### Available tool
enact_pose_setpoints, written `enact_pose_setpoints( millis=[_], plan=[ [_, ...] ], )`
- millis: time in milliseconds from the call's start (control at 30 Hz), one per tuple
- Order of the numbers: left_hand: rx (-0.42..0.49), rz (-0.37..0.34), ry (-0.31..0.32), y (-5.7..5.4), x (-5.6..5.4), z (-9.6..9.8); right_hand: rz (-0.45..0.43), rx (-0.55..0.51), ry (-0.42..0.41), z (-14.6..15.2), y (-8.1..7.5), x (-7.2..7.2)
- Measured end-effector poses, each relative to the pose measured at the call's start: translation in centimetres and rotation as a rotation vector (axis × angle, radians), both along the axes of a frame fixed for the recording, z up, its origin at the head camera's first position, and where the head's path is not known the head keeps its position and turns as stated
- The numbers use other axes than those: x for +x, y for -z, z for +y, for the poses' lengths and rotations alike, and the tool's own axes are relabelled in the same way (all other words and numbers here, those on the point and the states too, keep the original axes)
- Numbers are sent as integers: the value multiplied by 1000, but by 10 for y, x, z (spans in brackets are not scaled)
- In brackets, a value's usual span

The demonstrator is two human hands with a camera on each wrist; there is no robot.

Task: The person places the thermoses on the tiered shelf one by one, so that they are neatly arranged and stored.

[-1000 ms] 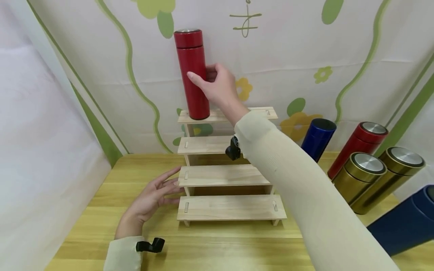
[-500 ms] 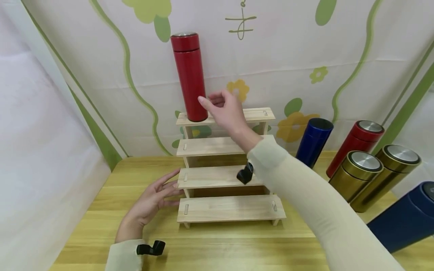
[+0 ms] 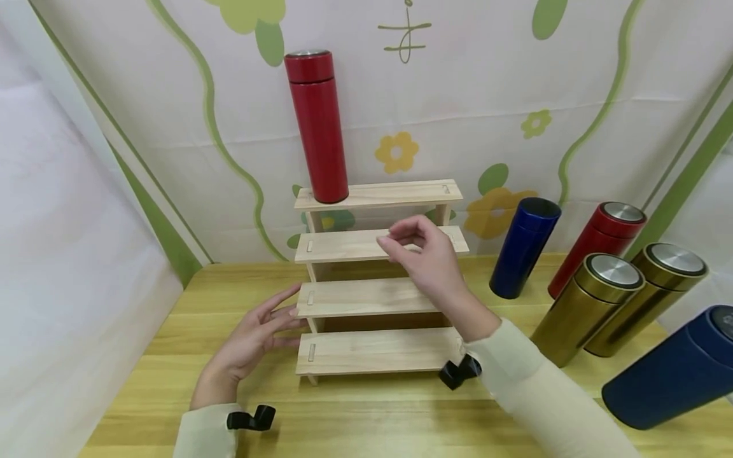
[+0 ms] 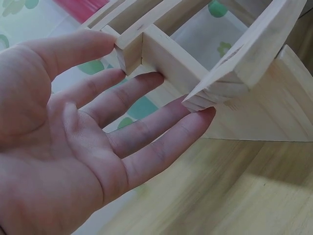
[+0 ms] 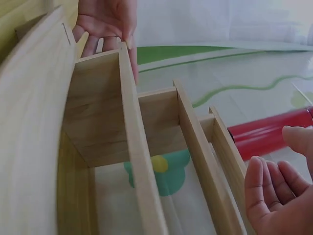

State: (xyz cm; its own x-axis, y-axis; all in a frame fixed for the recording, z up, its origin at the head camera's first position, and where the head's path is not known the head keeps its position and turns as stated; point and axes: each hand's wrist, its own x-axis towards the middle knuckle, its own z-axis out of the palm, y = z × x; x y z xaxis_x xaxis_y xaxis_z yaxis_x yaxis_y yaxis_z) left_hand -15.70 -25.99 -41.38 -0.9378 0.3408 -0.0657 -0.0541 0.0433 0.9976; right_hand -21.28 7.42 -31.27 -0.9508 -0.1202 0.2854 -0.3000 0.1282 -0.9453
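Observation:
A tall red thermos flask [image 3: 319, 130] stands upright at the left end of the top step of a pale wooden stepped rack [image 3: 366, 298]. My right hand [image 3: 426, 264] is apart from the flask, in front of the second-highest step in the head view, with fingers loosely bent and nothing in them. At the rack's left side, my left hand [image 3: 249, 340] has its fingers spread. The left wrist view shows its thumb tip and fingertips [image 4: 208, 115] against the ends of the wooden boards.
To the right on the wooden table [image 3: 189, 356] stand a blue flask [image 3: 523, 248], a red flask [image 3: 598, 245], two gold flasks, the nearer gold flask [image 3: 578, 318] in front, and a dark navy flask [image 3: 667, 375]. A patterned cloth [image 3: 475, 76] hangs behind.
My right hand has let go of the red flask and moved down and to the right, while the flask stays on the top step. My left hand has stayed at the rack's side.

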Motion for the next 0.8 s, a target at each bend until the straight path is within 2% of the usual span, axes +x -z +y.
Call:
enact_pose_setpoints(
  millis=[67, 300, 500, 800],
  plan=[
    [3, 0, -2, 0, 0, 0, -17, -4, 11, 10, 7, 7],
    [13, -7, -14, 0, 0, 2, -29, 88, 94, 38, 25, 34],
    [19, -6, -12, 1, 0, 4, -22, 33, 145, 53, 33, 52],
    [15, -8, -30, -1, -1, 1, -61, 2, 202, 70, 42, 65]
  ],
)
